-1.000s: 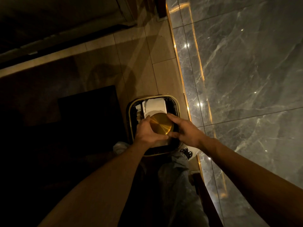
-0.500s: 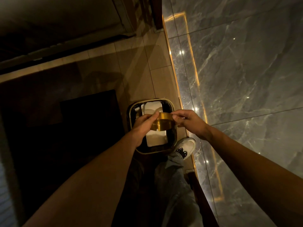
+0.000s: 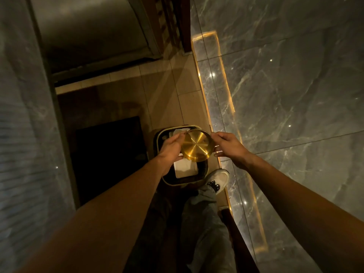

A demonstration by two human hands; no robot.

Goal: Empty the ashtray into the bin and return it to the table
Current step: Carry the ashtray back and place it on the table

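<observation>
You'll find nothing to read here — no label, brand, number or sign shows on any surface in view

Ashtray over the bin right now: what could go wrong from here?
1. The gold ashtray is pinched only at its rim, between the left hand and the right hand; a slip could drop it into the bin.
2. It hangs near the bin's right side, so leftover ash might fall onto the glossy floor.
3. The white shoe sits against the bin; stepping away could knock it.
</observation>
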